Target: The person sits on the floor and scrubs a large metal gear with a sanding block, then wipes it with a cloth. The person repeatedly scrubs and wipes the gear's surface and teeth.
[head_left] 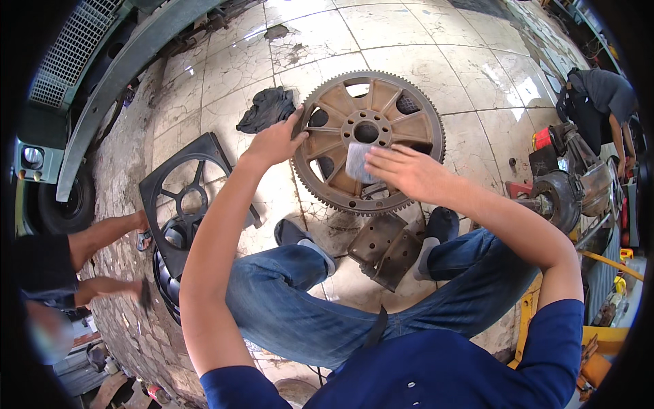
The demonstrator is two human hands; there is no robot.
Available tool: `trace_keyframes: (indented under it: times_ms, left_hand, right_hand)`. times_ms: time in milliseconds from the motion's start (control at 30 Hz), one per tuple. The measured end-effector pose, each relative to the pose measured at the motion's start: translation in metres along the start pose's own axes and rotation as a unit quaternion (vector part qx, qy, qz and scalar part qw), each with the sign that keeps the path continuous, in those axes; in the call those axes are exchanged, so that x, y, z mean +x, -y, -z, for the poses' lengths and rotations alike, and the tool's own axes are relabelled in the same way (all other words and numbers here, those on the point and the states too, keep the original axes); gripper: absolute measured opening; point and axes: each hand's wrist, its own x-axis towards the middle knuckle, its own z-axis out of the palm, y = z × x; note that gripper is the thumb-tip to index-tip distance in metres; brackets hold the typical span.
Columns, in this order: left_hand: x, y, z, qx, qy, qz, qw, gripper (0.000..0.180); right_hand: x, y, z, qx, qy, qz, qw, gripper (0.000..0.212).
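Head view: a toothed metal wheel lies flat on the tiled floor, in front of the sitting person. The right hand holds a grey pad under straight fingers, against the wheel just below its hub, covering part of it. The left hand has thumb and fingers parted, touching the wheel's left rim; whether they squeeze it, I cannot tell. A crumpled black cloth lies just beyond that hand. Metal brackets sit by the wheel's near edge, between the feet. Toward the floor's left side, the left forearm hides part of a black round-holed frame; a bystander's legs are farther out. At the floor's right side are a greasy machine part and a bending co-worker.
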Motion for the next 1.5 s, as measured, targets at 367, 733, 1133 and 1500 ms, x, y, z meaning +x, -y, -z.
trace_keyframes:
  times_ms: [367,733,1133,1500]
  left_hand:
    - [0.000,-0.013,-0.006,0.013,-0.005,0.024,1.000,0.070]
    - [0.004,-0.008,-0.014,-0.042,-0.046,-0.022,0.998,0.069]
    - [0.003,-0.008,-0.016,-0.030,-0.033,-0.010,0.999,0.070]
    - [0.011,-0.015,-0.006,0.124,0.007,0.003,0.992,0.080]
  right_hand:
    - [0.015,-0.018,-0.012,-0.163,-0.050,-0.127,0.977,0.051]
    - [0.033,-0.018,-0.014,-0.105,-0.096,-0.009,0.990,0.043]
    - [0.041,-0.005,-0.023,-0.213,-0.046,-0.030,0.976,0.052]
    - [0.079,-0.019,-0.026,-0.124,-0.037,-0.081,0.988,0.046]
